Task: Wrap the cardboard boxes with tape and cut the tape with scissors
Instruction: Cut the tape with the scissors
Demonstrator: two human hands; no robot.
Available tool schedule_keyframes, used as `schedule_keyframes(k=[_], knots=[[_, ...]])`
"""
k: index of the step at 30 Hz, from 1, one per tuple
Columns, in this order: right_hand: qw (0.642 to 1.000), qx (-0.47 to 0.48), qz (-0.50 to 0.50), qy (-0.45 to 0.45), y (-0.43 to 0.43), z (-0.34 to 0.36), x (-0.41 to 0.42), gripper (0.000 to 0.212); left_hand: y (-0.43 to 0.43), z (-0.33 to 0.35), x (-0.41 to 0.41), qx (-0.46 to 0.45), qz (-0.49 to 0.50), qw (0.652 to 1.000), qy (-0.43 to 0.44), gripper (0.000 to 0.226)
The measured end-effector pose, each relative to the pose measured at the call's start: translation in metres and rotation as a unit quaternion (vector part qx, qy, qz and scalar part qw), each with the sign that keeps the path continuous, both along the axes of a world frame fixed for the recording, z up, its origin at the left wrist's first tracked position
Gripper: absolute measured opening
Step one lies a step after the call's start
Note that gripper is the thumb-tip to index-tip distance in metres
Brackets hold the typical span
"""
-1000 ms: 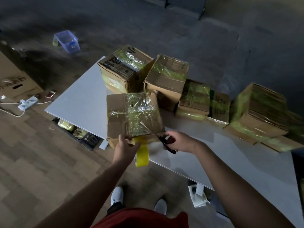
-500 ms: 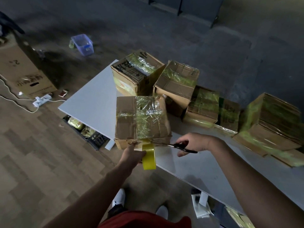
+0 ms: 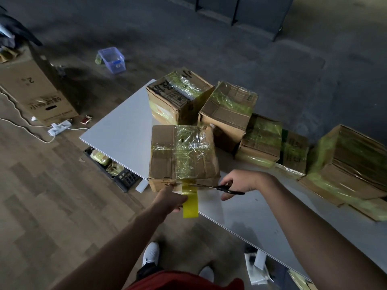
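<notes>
1. Two hands meet at the near edge of the front box (image 3: 182, 155). The left hand (image 3: 170, 200) grips the roll of yellow tape (image 3: 190, 203), fingers curled round it, just below the box's lower front edge. A strip runs up from the roll onto the box.
2. The right hand (image 3: 240, 182) holds the black-handled scissors (image 3: 228, 189), fingers through the loops. The blades point left and reach the tape strip; how far apart they stand cannot be told.
3. The front box sits at the near edge of the white table (image 3: 121, 132), its top crossed with shiny tape.
4. Behind and to the right stand more wrapped boxes (image 3: 228, 107), close together.
5. On the floor lie a blue tub (image 3: 112, 59), a large carton (image 3: 39, 88) and a power strip (image 3: 59, 126).
</notes>
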State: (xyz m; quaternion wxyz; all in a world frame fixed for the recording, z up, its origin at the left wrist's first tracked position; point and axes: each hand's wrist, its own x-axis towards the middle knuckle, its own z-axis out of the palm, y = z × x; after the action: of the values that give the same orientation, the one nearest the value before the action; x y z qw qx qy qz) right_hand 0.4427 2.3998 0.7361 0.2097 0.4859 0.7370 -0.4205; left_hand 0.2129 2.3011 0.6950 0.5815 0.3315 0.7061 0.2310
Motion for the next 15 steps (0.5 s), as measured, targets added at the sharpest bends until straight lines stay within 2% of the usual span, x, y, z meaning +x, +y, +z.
schedule_keyframes(k=[4, 15], knots=[[1.000, 0.009, 0.024, -0.018, 0.007, 0.001, -0.013, 0.043, 0.000, 0.002, -0.003, -0.006, -0.012, 1.000, -0.002, 0.050], [0.997, 0.027, 0.064, -0.033, 0.012, 0.006, -0.035, 0.041, 0.002, -0.002, -0.006, -0.018, -0.031, 0.999, -0.012, 0.044]])
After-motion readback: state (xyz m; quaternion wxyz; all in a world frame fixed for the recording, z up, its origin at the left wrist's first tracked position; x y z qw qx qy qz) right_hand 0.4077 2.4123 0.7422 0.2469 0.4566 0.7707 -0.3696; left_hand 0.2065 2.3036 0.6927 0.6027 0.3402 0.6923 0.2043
